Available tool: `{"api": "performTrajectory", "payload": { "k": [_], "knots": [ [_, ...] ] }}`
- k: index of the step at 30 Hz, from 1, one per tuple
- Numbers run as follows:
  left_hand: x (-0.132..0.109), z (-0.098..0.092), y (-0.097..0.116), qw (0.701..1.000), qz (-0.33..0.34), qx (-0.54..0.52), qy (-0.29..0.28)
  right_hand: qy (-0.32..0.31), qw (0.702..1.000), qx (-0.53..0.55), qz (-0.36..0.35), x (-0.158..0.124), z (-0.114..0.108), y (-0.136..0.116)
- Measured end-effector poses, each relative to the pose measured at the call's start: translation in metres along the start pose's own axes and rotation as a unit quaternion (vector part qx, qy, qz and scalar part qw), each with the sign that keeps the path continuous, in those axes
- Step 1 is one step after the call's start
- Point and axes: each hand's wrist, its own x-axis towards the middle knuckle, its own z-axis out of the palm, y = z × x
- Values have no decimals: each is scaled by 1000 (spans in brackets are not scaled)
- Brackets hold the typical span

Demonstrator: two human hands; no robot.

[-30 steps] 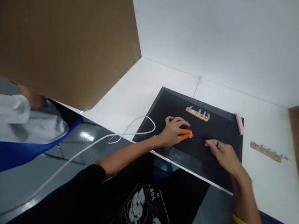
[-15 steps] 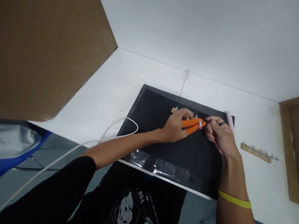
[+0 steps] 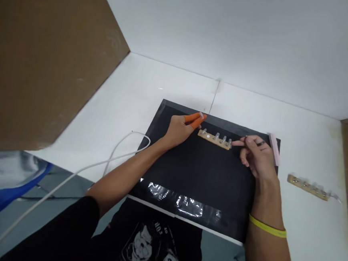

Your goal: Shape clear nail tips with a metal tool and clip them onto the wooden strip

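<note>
Left hand (image 3: 178,131), orange covers on two fingers – fingertips closed in pinch on small clear piece (image 3: 201,115), just above far-left end of wooden strip (image 3: 217,142). Strip lies on middle-far part of black mat (image 3: 195,164), bearing four clear pieces and one white dot. Right hand (image 3: 260,155) partly curled – thumb and finger pinch tiny dark item (image 3: 246,137), too small to identify; one finger extends to strip's right end, contact unclear. Second strip (image 3: 307,188) right of mat, on white table (image 3: 316,158).

Workroom, seemingly — white bench (image 3: 141,91), brown partition (image 3: 47,56)
</note>
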Motion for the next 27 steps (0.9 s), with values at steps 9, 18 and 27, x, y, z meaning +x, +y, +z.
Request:
{"api": "performTrajectory", "payload": {
  "k": [9,18,27],
  "knots": [
    [-2,-2,4,996,-70,52,-17,19,999,-36,28,-1,-7,-2],
    [-3,-1,8,994,-75,82,-19,5,997,-58,58,-3,-7,0],
    [-3,2,2,993,-77,93,10,-41,996,-29,70,-10,-8,-2]
  ]
}}
